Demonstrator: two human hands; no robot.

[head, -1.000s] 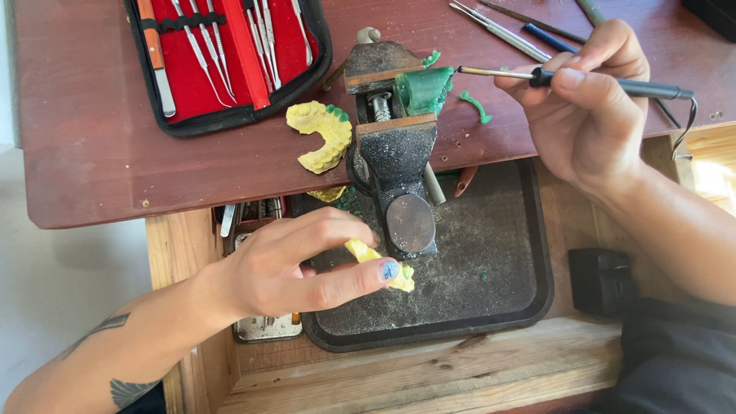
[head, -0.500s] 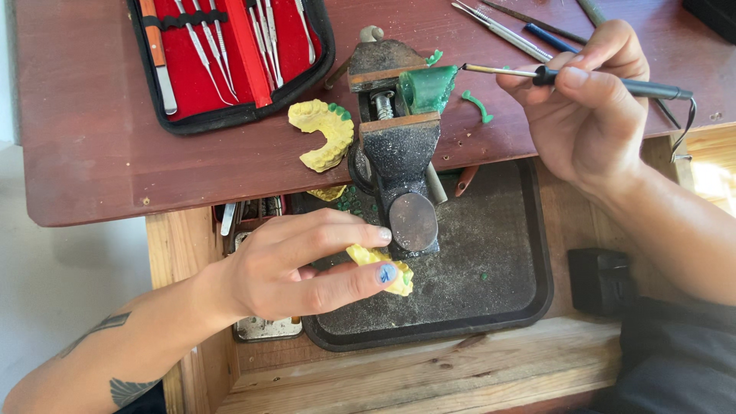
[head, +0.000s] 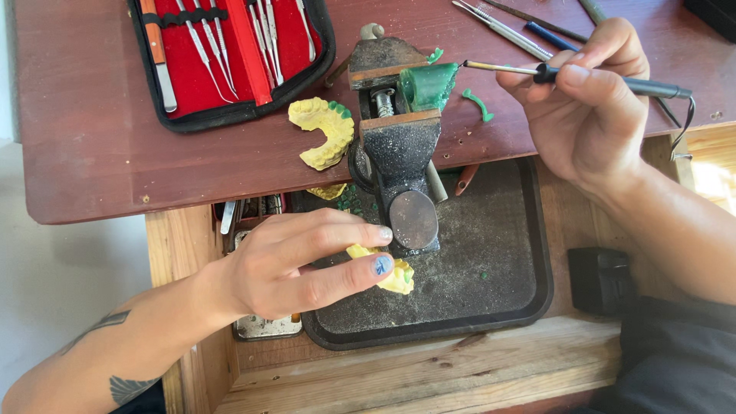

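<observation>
Right now my left hand (head: 295, 264) pinches a small yellow dental cast (head: 387, 276) between thumb and fingers, just in front of the bench vise (head: 399, 153), over the dark tray (head: 491, 307) that sits below it. My right hand (head: 586, 100) is closed in a pen grip around a slim wax tool with a black handle (head: 613, 80), off to the right of the vise, and its metal tip reaches to the green wax block (head: 428, 84) clamped in the vise jaws.

As I judge it, the work is somewhere in the middle. The block is fixed and already looks shaped in part; a green curl (head: 479, 105) lies just right of the vise and green crumbs speckle the tray. The cast in my left hand shows no green that I can make out. A second yellow cast (head: 326, 132), lying just left of the vise, carries a dab of green at one end. Behind that, left of the vise, the red-lined instrument case (head: 230, 57) lies open with its tools in their loops.
</observation>
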